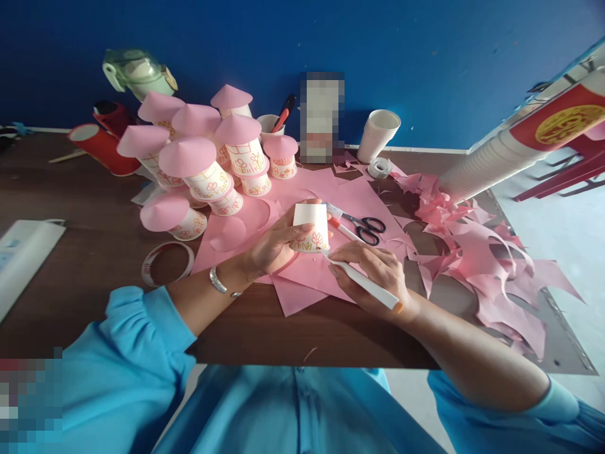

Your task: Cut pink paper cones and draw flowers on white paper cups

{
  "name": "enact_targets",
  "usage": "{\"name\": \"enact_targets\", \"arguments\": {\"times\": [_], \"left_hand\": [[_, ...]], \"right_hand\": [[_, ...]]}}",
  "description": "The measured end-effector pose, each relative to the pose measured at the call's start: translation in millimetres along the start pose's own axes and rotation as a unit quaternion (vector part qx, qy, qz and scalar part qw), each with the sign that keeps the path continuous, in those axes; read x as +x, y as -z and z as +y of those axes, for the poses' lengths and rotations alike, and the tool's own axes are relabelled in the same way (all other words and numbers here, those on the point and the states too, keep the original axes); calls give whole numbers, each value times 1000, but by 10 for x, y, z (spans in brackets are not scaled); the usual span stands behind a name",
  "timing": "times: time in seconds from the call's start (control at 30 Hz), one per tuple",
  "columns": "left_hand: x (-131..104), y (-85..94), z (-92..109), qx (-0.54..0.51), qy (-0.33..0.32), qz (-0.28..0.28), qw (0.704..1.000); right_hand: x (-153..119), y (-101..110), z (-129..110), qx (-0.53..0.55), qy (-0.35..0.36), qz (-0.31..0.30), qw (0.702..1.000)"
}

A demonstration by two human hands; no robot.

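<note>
My left hand [278,243] is wrapped round a white paper cup [311,217], held upside down. Red and yellow flower drawings run along the cup's rim side, and its upper part is plain. In my right hand [373,274] is a white marker [366,284] with an orange end; its tip is at the cup's rim, touching or very close. Just beyond the cup, black-handled scissors [368,230] and a second marker with an orange-red part [343,228] lie on pink paper [302,284].
Several decorated cups with pink paper cones [188,156] stand at left, near a tape roll [167,263]. Pink scraps [501,252] and a long stack of cups [491,161] are at right. Stacked white cups [378,135] stand by the blue wall [227,38].
</note>
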State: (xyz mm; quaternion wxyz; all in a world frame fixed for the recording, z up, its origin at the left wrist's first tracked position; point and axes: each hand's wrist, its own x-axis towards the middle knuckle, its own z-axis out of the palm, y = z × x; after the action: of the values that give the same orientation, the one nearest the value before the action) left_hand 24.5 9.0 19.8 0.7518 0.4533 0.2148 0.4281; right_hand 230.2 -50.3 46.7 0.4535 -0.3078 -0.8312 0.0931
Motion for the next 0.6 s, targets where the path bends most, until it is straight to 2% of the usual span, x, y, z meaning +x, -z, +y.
{"name": "enact_targets", "arguments": {"times": [0.1, 0.27, 0.6], "left_hand": [[-7, -4, -2, 3, -12, -4, 1000], [-3, -16, 14, 5, -32, -47, 998], [-4, -8, 11, -23, -14, -32, 999]], "right_hand": [[13, 7, -7, -16, -4, 6, 1000], [28, 18, -23, -26, -2, 2, 1000], [18, 32, -76, -3, 6, 6, 1000]]}}
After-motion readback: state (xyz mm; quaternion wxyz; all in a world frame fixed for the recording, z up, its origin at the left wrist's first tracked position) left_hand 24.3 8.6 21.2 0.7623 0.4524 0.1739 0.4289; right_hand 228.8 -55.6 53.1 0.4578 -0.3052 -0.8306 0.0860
